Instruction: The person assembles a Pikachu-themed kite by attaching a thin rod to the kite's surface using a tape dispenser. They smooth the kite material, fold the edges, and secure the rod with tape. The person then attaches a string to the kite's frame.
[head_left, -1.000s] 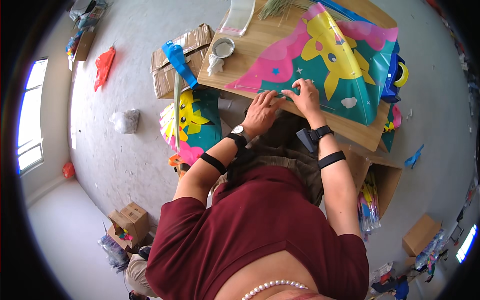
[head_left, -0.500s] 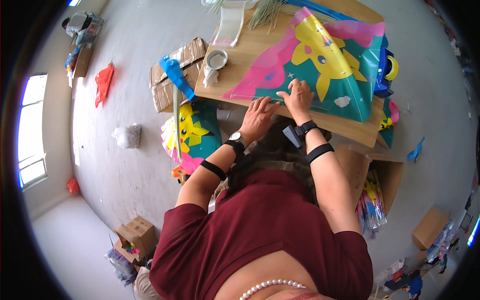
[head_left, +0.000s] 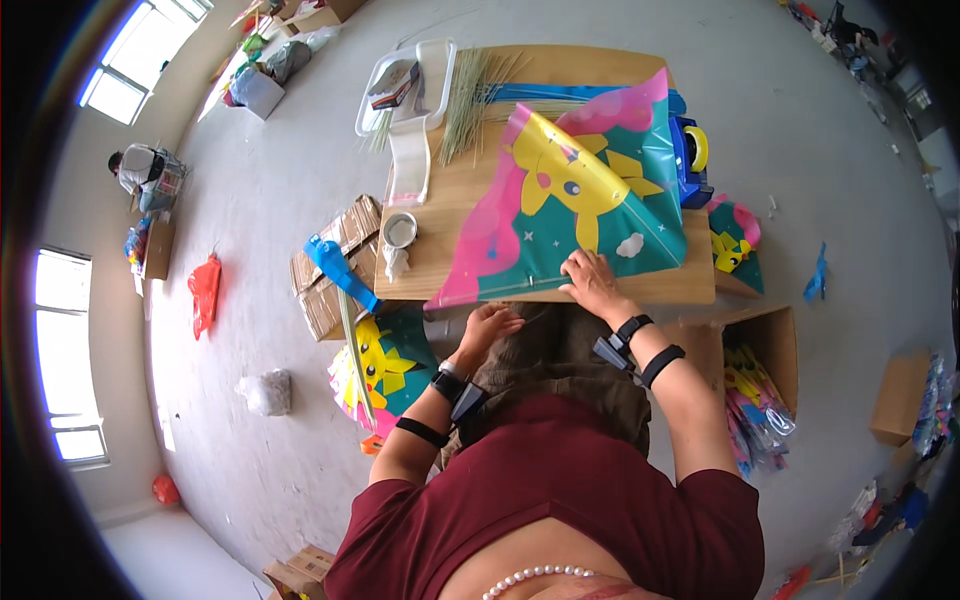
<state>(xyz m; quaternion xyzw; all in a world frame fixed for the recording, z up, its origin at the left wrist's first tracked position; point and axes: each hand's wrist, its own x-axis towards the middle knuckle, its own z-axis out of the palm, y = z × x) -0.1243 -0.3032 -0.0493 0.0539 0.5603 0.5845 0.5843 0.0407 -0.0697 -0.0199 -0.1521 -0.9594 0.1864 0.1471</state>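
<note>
A thin plastic kite sheet (head_left: pixel 560 215), printed with a yellow cartoon figure on green and pink, lies on the wooden table (head_left: pixel 455 215), one flap folded over. My right hand (head_left: pixel 595 285) is at the sheet's near edge. Its fingers are bent and closed on the sheet there, with the thumb beside them. My left hand (head_left: pixel 490 326) hovers just off the table's front edge, above my lap and apart from the sheet. The left fingers are drawn together and point right; anything between them is too small to make out.
Tape rolls sit in a blue dispenser (head_left: pixel 692 160) at the table's right and upright at its left (head_left: pixel 400 230). Thin sticks (head_left: pixel 470 105) and a clear tub (head_left: pixel 375 125) lie at the back. Cardboard boxes (head_left: pixel 335 245) stand left, an open carton (head_left: pixel 770 335) right.
My left hand has come away from the sheet's edge, back toward me and off the table. My right hand stays at the near edge. The view has tilted up, showing more of the table's back.
</note>
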